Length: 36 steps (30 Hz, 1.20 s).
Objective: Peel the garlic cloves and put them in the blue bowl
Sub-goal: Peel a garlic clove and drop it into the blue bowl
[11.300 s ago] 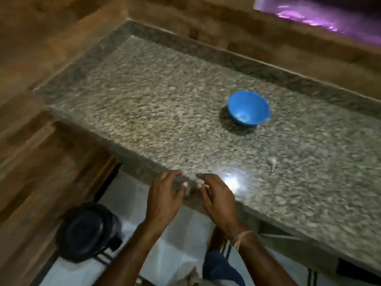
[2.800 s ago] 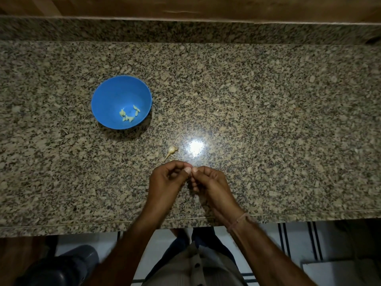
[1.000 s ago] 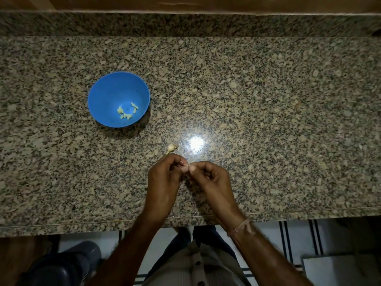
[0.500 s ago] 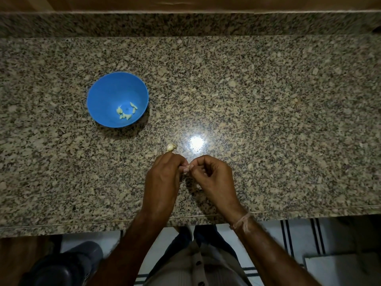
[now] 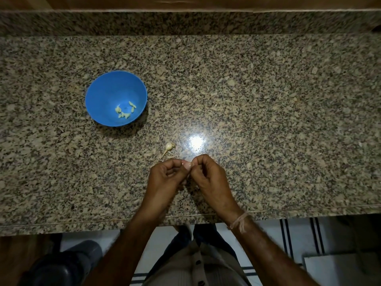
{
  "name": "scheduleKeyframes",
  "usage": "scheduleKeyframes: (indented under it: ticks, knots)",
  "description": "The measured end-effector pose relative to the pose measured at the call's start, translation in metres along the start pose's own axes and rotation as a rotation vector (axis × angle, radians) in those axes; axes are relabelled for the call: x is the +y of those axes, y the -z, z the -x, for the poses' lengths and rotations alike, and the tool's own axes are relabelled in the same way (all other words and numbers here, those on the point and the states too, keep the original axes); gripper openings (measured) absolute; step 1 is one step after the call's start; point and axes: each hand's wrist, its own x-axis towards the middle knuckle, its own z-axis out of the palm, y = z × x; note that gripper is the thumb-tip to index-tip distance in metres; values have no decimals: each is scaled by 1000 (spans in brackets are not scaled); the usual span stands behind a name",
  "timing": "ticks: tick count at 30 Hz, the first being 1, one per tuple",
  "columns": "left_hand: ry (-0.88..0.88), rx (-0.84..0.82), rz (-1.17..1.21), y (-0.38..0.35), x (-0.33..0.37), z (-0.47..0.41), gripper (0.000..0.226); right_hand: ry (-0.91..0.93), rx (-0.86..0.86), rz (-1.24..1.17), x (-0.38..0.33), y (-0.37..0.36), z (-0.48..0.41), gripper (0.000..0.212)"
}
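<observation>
The countertop (image 5: 268,100) under the blue bowl (image 5: 101,93) was speckled granite polished to a gloss, with a bright glare spot right of the bowl, nearer the person. The bowl looked like smooth plastic with a soft sheen. The peeled cloves (image 5: 124,111) inside it were pale and smooth. A garlic piece (image 5: 169,145) between bowl and glare wore dry, papery skin. Beyond the bowl ran matt wood panelling (image 5: 185,2). The garlic clove pinched between the left hand (image 5: 165,178) and right hand (image 5: 210,178) was too hidden to judge.

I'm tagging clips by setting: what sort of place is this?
Probably a home kitchen: a granite counter, with a blue bowl holding peeled garlic on it.
</observation>
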Motion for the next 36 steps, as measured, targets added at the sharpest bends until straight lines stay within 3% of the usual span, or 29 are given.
scheduleKeyframes:
  ticks: [3, 11, 20, 29, 36]
  knots:
    - [83, -24, 62, 2, -1, -2, 19, -11, -18, 13, 0, 2, 2, 14]
    - [98, 22, 103, 2, -3, -5, 15, -124, 15, -86, 4, -1, 0, 16]
    - [122, 17, 140, 3, -13, -8, 19, -102, 12, -54, 10, -3, -4, 11]
    - [179, -24, 349, 8, -14, -15, 11, -125, 11, -198, 11, 2, -7, 11]
    - [127, -32, 225, 14, -8, -16, 12, -62, -15, -132, 8, 6, -11, 6]
